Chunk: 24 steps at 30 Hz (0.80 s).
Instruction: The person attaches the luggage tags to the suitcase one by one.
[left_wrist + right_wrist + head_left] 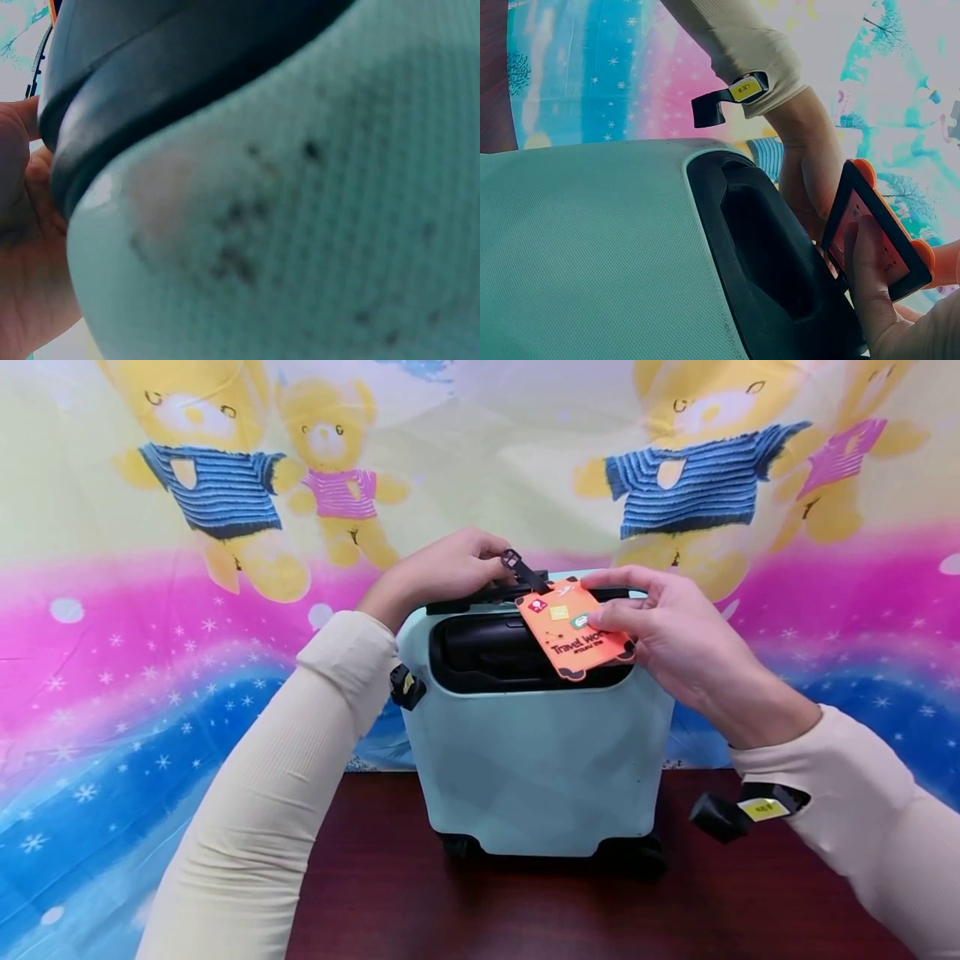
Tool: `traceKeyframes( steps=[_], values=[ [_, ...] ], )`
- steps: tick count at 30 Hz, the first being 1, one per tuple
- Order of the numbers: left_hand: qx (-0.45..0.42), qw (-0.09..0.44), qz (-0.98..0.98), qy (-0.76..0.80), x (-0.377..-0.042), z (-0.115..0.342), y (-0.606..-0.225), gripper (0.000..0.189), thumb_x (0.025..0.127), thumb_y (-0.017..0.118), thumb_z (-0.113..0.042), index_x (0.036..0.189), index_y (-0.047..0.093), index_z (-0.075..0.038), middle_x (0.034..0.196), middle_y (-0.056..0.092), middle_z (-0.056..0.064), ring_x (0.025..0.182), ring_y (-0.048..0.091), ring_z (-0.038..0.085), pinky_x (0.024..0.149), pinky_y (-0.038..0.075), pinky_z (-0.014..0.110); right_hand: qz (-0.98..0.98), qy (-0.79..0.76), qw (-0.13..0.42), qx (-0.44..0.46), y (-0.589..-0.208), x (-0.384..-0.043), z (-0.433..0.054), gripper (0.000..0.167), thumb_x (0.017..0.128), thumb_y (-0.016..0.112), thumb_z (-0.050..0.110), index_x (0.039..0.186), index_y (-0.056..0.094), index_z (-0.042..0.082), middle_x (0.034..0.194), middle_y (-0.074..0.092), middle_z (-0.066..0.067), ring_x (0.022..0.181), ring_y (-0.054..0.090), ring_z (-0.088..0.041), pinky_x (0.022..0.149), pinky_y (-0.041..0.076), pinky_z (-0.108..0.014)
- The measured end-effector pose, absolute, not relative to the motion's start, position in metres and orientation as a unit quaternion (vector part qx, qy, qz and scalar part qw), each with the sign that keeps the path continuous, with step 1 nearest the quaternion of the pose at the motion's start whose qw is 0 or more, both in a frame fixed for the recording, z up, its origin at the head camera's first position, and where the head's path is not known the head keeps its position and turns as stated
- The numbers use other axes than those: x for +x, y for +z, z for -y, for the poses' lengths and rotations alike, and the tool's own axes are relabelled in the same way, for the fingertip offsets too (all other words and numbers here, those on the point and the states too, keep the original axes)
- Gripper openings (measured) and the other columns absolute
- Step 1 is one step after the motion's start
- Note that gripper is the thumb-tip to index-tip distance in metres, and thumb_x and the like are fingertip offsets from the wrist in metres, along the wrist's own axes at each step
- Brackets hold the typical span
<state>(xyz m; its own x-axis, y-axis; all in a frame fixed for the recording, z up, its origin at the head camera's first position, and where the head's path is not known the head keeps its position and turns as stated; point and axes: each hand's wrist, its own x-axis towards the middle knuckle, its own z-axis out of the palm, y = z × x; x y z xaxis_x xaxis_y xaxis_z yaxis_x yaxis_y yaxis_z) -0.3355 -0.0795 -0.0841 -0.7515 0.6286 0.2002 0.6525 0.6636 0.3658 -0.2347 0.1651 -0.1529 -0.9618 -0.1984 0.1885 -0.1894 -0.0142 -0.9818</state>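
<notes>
An orange luggage tag (pixel 573 631) printed with "Travel" and small badges hangs tilted over the top of a light teal suitcase (pixel 540 768). My right hand (pixel 682 631) pinches its right side, thumb on the printed face. From the tag's upper corner a black strap (pixel 531 572) with a buckle runs up and left. My left hand (pixel 461 564) is curled at the buckle end of that strap, above the black carry handle (pixel 472 600); its fingertips are partly hidden. In the right wrist view the tag (pixel 877 255) shows edge-on with a black frame, the right thumb across it.
The suitcase stands upright on a dark red-brown table (pixel 375 893), with black corner wheels (pixel 633 853) below. A dark recess (pixel 487 647) lies under the handle. Close behind hangs a cloth backdrop (pixel 465 460) with printed bears. Black wrist cameras (pixel 723 817) sit on both sleeves.
</notes>
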Motion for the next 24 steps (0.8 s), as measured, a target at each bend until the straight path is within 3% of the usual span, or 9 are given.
traceKeyframes(
  steps=[6, 13, 18, 24],
  values=[
    [-0.344, 0.012, 0.911, -0.229, -0.337, 0.079, -0.083, 0.029, 0.107, 0.042, -0.012, 0.113, 0.070, -0.005, 0.106, 0.067, 0.009, 0.096, 0.056, 0.021, 0.084, 0.045, 0.027, -0.704, -0.697, 0.001, -0.137, -0.153, -0.235, -0.165, 0.050, 0.103, 0.066, 0.011, 0.150, 0.050, 0.013, 0.130, 0.063, -0.006, 0.097, 0.076, -0.011, 0.083, 0.063, -0.024],
    [-0.336, -0.008, 0.913, -0.231, -0.337, 0.082, -0.080, 0.032, 0.108, 0.049, -0.008, 0.134, 0.068, -0.010, 0.118, 0.073, 0.008, 0.098, 0.061, 0.018, 0.086, 0.047, 0.026, -0.742, -0.656, -0.022, -0.136, -0.153, -0.230, -0.162, 0.052, 0.103, 0.066, 0.013, 0.152, 0.049, 0.013, 0.110, 0.072, 0.003, 0.090, 0.074, -0.010, 0.077, 0.063, -0.023],
    [-0.332, -0.013, 0.912, -0.240, -0.337, 0.081, -0.080, 0.032, 0.106, 0.051, -0.006, 0.131, 0.071, -0.012, 0.111, 0.071, 0.009, 0.091, 0.058, 0.021, 0.078, 0.045, 0.026, -0.778, -0.610, -0.052, -0.139, -0.151, -0.226, -0.159, 0.055, 0.103, 0.066, 0.011, 0.154, 0.048, 0.010, 0.091, 0.074, 0.009, 0.084, 0.073, -0.009, 0.075, 0.063, -0.023],
    [-0.340, -0.001, 0.914, -0.223, -0.337, 0.076, -0.080, 0.035, 0.105, 0.050, 0.000, 0.129, 0.072, -0.011, 0.112, 0.071, 0.011, 0.098, 0.059, 0.022, 0.083, 0.045, 0.027, -0.823, -0.545, -0.093, -0.133, -0.149, -0.222, -0.156, 0.054, 0.101, 0.068, 0.013, 0.152, 0.051, 0.010, 0.084, 0.075, 0.009, 0.077, 0.071, -0.008, 0.072, 0.060, -0.022]
  ],
)
